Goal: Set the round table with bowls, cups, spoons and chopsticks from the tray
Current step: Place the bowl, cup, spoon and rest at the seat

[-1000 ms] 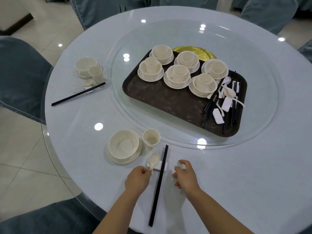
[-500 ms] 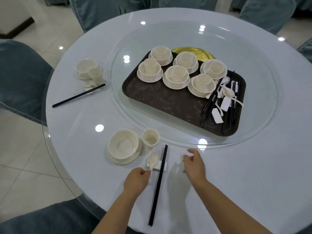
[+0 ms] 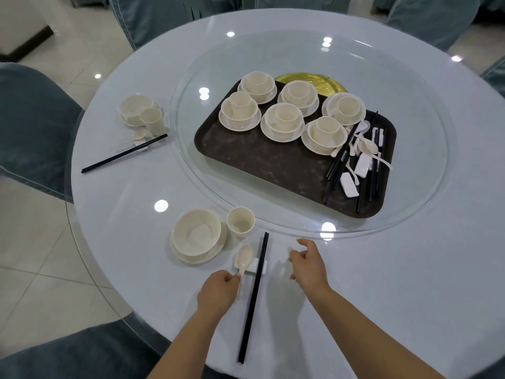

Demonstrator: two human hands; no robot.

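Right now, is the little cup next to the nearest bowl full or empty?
Empty. The cup stands upright and its pale bottom shows, with no drink inside.

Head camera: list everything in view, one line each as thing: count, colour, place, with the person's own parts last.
Round table: one, white cloth under glass, fills the view.
Glass turntable: one, clear, table centre.
Tray: one, dark brown, on the turntable.
Bowl-and-cup stacks: six, cream, on the tray's far half.
Loose chopsticks, spoons and rests: count unclear, black and white, tray's right end.
Gold disc: one, behind the tray.
Near setting: cream bowl on saucer, cup, spoon, white rest, black chopsticks, near edge.
Left setting: the same items, table's left edge.
Chairs: several, grey-blue covers, around the table.
Left hand: fingers hold the near spoon's handle.
Right hand: empty, right of the chopsticks.
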